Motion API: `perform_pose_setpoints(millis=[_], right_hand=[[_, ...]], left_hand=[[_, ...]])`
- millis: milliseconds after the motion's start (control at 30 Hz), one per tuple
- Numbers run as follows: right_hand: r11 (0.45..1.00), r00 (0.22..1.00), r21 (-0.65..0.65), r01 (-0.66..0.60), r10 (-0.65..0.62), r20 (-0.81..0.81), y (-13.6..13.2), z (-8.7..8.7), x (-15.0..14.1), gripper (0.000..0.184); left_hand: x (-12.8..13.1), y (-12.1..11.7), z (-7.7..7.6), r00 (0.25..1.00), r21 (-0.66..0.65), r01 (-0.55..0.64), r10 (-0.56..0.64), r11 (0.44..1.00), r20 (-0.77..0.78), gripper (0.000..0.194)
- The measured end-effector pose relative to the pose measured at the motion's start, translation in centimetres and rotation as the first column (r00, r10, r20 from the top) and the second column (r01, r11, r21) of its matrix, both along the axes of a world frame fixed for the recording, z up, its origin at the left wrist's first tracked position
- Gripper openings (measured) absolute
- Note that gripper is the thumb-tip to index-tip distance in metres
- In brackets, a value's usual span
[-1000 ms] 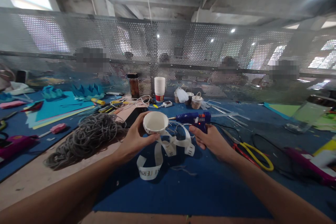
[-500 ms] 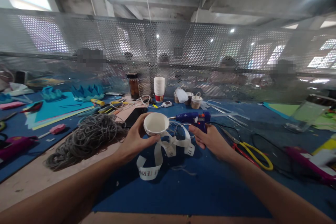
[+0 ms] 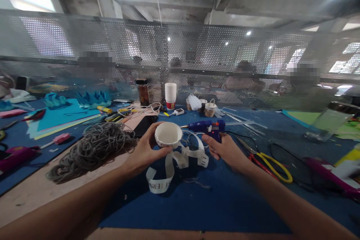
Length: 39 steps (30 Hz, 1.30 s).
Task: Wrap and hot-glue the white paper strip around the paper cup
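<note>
A white paper cup (image 3: 168, 135), its opening tipped toward me, is held between the thumb and fingers of my left hand (image 3: 147, 148). My right hand (image 3: 222, 148) grips a blue hot glue gun (image 3: 206, 125) by its handle. The gun's nozzle points left and lies close to the cup's right side; I cannot tell if they touch. A small red light glows on the gun. Below the cup, a curled white printed ribbon (image 3: 159, 185) hangs or lies in loops over the blue mat (image 3: 197, 210).
Left lies a heap of grey cord (image 3: 92, 150) beside blue paper sheets (image 3: 70, 114). Pliers with red and yellow handles (image 3: 274, 167) lie right, near a purple glue gun (image 3: 332, 174). Stacked paper cups (image 3: 170, 95), a dark jar (image 3: 143, 92) and a glass jar (image 3: 332, 120) stand farther back.
The cup has turned slightly in my left hand and shifted a little to the right. My right hand and the glue gun look almost unmoved.
</note>
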State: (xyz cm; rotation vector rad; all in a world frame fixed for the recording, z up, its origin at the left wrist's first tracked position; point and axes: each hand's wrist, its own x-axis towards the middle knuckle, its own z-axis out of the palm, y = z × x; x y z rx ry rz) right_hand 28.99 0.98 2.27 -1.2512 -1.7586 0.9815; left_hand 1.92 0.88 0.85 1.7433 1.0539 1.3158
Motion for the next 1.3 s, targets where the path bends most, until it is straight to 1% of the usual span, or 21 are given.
perform_pose_setpoints(millis=[233,433,600,767,933,1133,1300], right_hand=[[1.000,1.000,0.004,0.007,-0.007,0.012,0.2,-0.2,0.0,0.053],[1.000,1.000,-0.015,0.004,-0.004,-0.006,0.1,0.0,0.0,0.051],[1.000,1.000,-0.009,0.005,-0.005,-0.006,0.0,0.1,-0.1,0.050],[1.000,1.000,-0.009,0.014,-0.014,0.016,-0.1,0.3,-0.2,0.051],[1.000,1.000,-0.010,-0.003,0.003,0.006,0.0,-0.1,0.0,0.051],[1.000,1.000,0.000,-0.009,0.009,-0.020,0.3,-0.7,0.1,0.051],[1.000,1.000,-0.003,-0.004,0.004,-0.020,0.3,-0.8,0.1,0.050]], left_hand=[[0.1,-0.2,0.1,0.999,0.004,0.036,-0.037,0.999,0.018,0.065],[0.0,-0.2,0.2,1.000,-0.004,0.026,-0.026,1.000,0.009,0.067],[0.0,0.0,0.1,1.000,0.001,0.009,-0.009,1.000,0.016,0.076],[0.0,-0.1,0.3,1.000,-0.008,-0.017,0.017,1.000,0.017,0.073],[0.0,-0.2,0.7,1.000,-0.043,-0.009,0.010,0.999,0.019,0.070],[-0.1,0.1,0.3,0.998,-0.017,-0.048,0.049,0.999,0.027,0.067],[-0.1,0.3,0.1,0.998,-0.031,-0.036,0.038,0.999,0.055,0.068]])
